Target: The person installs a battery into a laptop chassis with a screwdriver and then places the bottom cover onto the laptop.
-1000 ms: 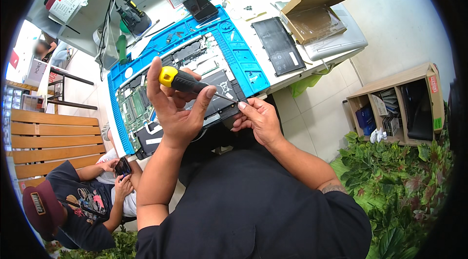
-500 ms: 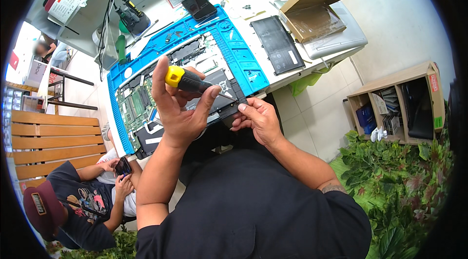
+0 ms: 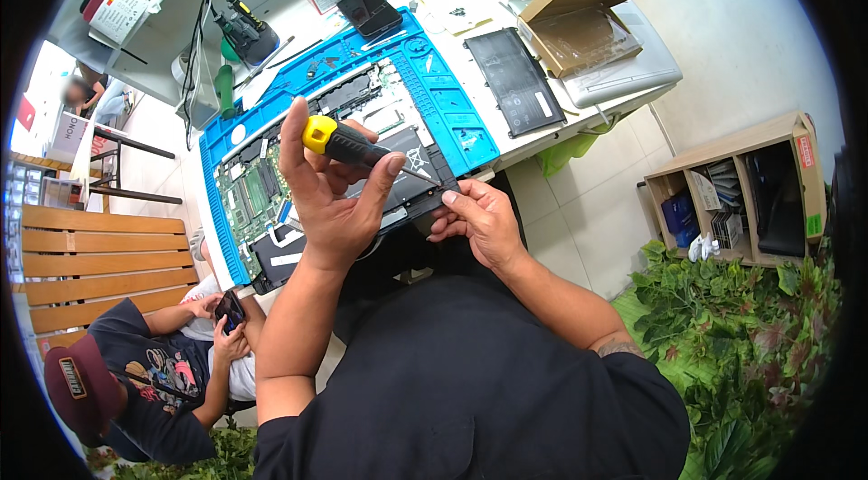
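My left hand (image 3: 330,204) holds a yellow and black screwdriver (image 3: 348,144) with thumb and fingers, its index finger raised, and the thin shaft angles down rightward to the front right corner of an opened laptop (image 3: 250,180). The laptop, with green board and black battery (image 3: 402,189) exposed, lies on a blue mat (image 3: 452,109). My right hand (image 3: 479,218) grips that laptop corner, thumb on top and fingers curled at the edge, beside the screwdriver's tip. Right of the mat lies a loose black battery (image 3: 511,82).
An open cardboard box (image 3: 583,32) sits on a silver laptop (image 3: 651,69), with a black phone (image 3: 369,13) behind the mat. A seated person in a maroon cap (image 3: 81,385) holds a phone at lower left, by a slatted bench (image 3: 108,263). A wooden shelf (image 3: 737,164) stands right, near leafy greenery (image 3: 723,344).
My left hand and screwdriver moved slightly rightward from a second ago, then a little upward in the last half second. My right hand stays at the laptop corner.
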